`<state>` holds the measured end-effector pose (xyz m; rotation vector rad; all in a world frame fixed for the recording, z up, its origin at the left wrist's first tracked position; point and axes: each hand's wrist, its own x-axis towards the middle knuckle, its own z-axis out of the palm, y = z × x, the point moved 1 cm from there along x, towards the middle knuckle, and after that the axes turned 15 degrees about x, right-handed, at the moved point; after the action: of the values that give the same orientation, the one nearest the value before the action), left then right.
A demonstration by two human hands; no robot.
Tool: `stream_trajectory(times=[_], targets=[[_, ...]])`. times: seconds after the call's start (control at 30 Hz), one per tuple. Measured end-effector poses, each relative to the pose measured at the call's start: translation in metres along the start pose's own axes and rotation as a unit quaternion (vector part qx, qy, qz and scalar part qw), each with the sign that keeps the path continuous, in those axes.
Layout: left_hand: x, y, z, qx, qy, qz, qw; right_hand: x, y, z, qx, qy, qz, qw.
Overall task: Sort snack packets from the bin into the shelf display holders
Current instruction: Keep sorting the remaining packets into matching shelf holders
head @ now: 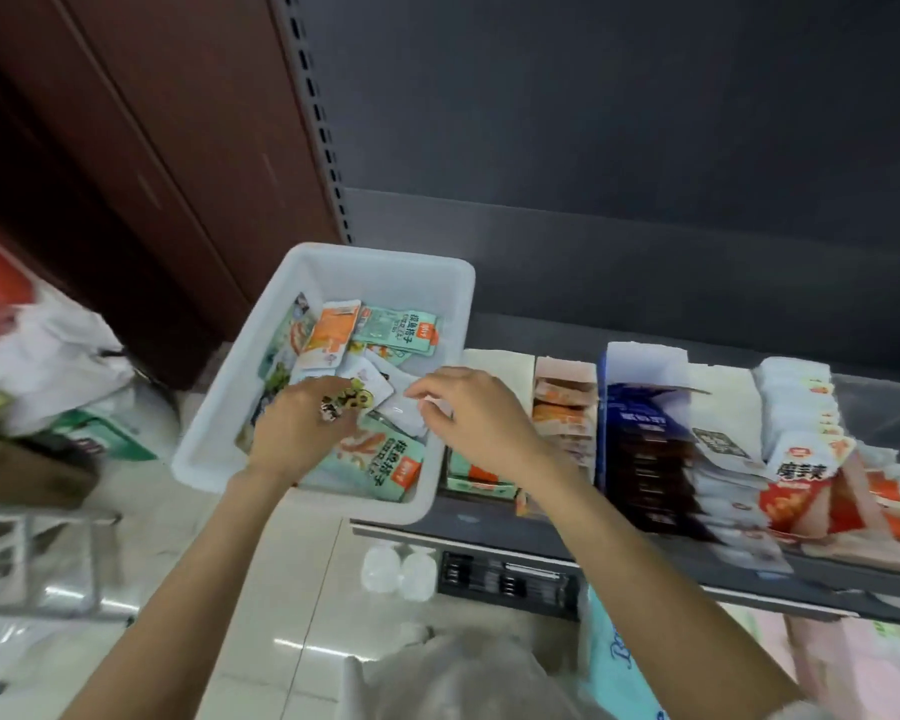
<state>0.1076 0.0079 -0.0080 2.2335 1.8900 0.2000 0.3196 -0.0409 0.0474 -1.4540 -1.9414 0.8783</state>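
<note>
Head view | left hand reaches into white rectangular plastic bin, curled fingers gripping small dark-printed snack packet | right hand pinches white packet at fingertips | teal and orange packets beyond fingers | cardboard display holders right of fingers on grey shelf

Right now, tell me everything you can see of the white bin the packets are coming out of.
The white bin is a rectangular, open-topped tub of matte plastic with rounded corners and a rolled rim. It sits askew at the left end of the dark shelf, its left part hanging past the shelf's end over the floor. Loose snack packets, teal, orange and white, cover its bottom. The left hand reaches in among them; the right hand pinches a white packet near the right wall.
</note>
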Motion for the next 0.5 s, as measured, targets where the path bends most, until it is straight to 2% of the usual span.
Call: stream_trajectory(times=[0.1, 0.27, 0.4, 0.5], targets=[[0.021, -0.039, 0.013, 0.043, -0.054, -0.051, 0.996, 0.05, 0.007, 0.045, -0.064, -0.06, 0.047, 0.995], [0.049, -0.059, 0.035, 0.114, -0.121, -0.001, 0.986, 0.097, 0.032, 0.096, -0.147, -0.106, 0.167, 0.969], [0.061, -0.063, 0.045, 0.11, -0.15, 0.026, 0.982, 0.109, 0.044, 0.113, -0.169, -0.06, 0.199, 0.964], [0.065, -0.065, 0.042, 0.062, -0.159, 0.047, 0.984, 0.112, 0.042, 0.112, -0.063, 0.003, 0.22, 0.973]])
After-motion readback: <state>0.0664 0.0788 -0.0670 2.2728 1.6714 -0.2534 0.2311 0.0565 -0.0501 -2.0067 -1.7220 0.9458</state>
